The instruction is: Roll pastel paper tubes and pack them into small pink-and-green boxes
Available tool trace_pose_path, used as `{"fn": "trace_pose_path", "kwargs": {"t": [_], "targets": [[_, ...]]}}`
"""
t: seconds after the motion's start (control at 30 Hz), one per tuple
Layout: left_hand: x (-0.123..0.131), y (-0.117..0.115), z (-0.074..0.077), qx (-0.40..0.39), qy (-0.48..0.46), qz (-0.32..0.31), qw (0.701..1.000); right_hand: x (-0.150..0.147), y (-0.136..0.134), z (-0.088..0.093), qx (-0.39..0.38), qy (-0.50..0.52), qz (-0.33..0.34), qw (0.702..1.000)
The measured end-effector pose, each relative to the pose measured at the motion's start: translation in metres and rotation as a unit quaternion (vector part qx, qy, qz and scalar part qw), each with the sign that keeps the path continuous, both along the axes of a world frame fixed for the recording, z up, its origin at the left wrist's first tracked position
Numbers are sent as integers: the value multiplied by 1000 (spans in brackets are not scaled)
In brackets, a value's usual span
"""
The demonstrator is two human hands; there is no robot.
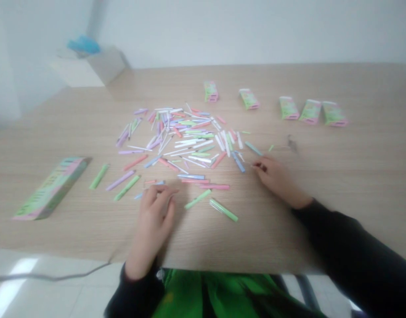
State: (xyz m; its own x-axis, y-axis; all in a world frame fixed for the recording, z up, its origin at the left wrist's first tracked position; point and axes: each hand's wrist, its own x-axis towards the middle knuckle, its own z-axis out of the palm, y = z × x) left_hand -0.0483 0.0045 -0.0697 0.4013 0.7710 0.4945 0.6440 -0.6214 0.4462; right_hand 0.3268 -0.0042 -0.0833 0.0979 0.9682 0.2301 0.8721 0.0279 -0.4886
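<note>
Here we are at a pale wood-grain table (355, 176), and spread across the middle is a loose heap of thin pastel plastic sticks (189, 143) in pink, lilac, white, green and pale blue, crossing every which way. The left hand (153, 216) sits at the near edge of the heap, fingers curled, the fingertips right by a pale blue stick (150, 183). The right hand (276, 176) is off to the right, well apart from the left, its fingertips (258, 165) pinched together beside a teal stick (253, 148). Is anything held there? The view is too blurred to call it. Between the hands lie two green sticks (223, 210); further left, a flat green-and-pink cardboard box (52, 189) lies on the table. Along the far side, five small green-and-pink boxes (288, 108) stand in a scattered row. There's printing on all the boxes, but it's too blurred to read: no brand, no label to give you. Black sleeves (342, 238) run back from both wrists.
</note>
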Motion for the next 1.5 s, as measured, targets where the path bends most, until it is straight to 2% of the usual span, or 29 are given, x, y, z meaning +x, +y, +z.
{"fn": "trace_pose_path", "kwargs": {"t": [0.17,0.27,0.4,0.47,0.57,0.63,0.73,0.8,0.87,0.93,1.0,1.1,1.17,1.3,1.4,1.5], "targets": [[-2,-2,-5,-34,3,13,999,3,16,-5,53,-18,-24,998],[-4,-2,-10,-45,3,15,999,-2,18,-7,75,-21,-5,997],[-3,0,-10,-50,-7,12,999,-7,26,-10,66,-18,15,998],[1,-1,-6,-58,-21,15,998,-9,26,-4,71,-14,19,997],[16,-9,7,-108,-101,17,989,-22,17,20,85,3,29,996],[31,-15,19,-187,-185,7,965,-42,4,43,87,33,63,994],[54,-21,32,-326,-270,-63,904,-81,-16,71,92,128,223,962],[66,-22,35,-387,-298,-112,866,-104,-24,81,83,163,301,936],[71,-22,35,-411,-315,-126,846,-117,-25,84,62,181,337,922],[70,-20,34,-407,-319,-117,848,-119,-19,84,26,200,361,911],[66,-18,33,-383,-311,-99,864,-114,-4,83,-13,208,365,907],[54,-13,32,-323,-315,-60,891,-96,31,76,-26,173,290,941],[46,-10,30,-302,-336,-30,892,-83,55,66,-13,117,230,966],[36,-6,20,-335,-383,-3,861,-74,81,42,-29,-3,211,977],[34,-7,12,-374,-408,-4,833,-80,82,30,-47,-35,213,975],[35,-9,9,-399,-426,-6,812,-86,80,26,-52,-42,214,975]]}}
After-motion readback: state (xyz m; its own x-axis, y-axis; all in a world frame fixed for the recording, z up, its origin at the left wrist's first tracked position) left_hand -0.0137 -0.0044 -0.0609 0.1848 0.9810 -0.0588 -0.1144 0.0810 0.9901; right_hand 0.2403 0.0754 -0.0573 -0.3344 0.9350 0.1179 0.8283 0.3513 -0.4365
